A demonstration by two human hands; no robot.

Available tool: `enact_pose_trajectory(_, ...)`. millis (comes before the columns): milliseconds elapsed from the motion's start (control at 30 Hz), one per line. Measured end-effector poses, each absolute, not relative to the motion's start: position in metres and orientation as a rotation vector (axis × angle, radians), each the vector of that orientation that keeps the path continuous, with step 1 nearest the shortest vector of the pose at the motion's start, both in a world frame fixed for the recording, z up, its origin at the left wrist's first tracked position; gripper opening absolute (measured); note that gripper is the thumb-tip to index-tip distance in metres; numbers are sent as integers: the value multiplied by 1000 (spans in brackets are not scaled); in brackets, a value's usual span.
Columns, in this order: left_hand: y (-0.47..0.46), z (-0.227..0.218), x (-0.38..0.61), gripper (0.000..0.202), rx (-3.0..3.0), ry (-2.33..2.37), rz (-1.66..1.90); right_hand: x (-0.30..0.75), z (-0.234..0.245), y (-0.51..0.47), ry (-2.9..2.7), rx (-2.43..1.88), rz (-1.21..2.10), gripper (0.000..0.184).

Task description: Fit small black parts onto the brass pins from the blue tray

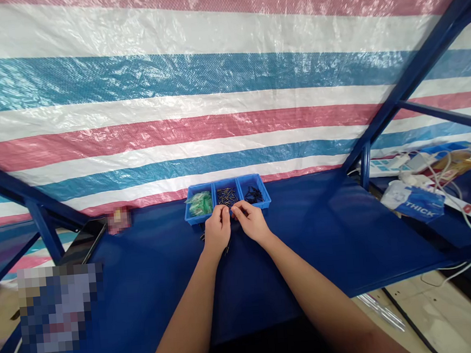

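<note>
Bare forearms [189,316] reach to the left hand [217,231] and right hand [252,221], their fingers [224,212] pinched together at the front edge of a blue three-compartment plastic tray [198,218], at twelve o'clock; anything held is too small to tell. Its compartments hold green plastic packets [199,204], dark metal pins [225,196] and black pieces [253,195]. Loose dark pins [227,249] lie on the blue desk [299,258] at the left hand's five o'clock.

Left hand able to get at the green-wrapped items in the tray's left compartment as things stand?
Probably yes. The left hand sits at the front rim of the blue divided tray, close to the green-wrapped items. Nothing visible lies between them, though its fingers are pinched together.
</note>
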State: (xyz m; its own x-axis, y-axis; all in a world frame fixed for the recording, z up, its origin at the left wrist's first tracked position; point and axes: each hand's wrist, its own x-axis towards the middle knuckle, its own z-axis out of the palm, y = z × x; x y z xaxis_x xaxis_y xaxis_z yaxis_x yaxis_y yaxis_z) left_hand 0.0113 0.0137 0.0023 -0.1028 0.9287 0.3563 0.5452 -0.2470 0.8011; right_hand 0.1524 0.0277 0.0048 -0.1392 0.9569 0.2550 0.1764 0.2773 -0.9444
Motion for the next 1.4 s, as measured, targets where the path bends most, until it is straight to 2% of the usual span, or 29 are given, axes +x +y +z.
enact_pose_trajectory(333,12,3,12,35,1781,1597,1273,152,4,36,-1206,-1184,1136,41)
enact_pose_trajectory(500,11,3,12,36,1764,1593,1269,164,9,38,-1080,-1434,927,38)
enact_pose_trajectory(667,12,2,12,37,1764,1599,1265,172,10,38,-1241,-1663,620,29)
enact_pose_trajectory(833,12,1,12,35,1779,1601,1265,168,13,34,-1373,-1745,554,30)
enact_pose_trajectory(967,13,3,10,34,1763,1617,1303,162,14,27,-1565,-1581,556,27)
enact_pose_trajectory(1200,15,6,2,30,1714,1751,1494,148,12,10,-2239,-1196,738,8)
enact_pose_trajectory(1400,12,6,3,34,1731,1720,1517,145,6,8,-2408,-1072,815,27)
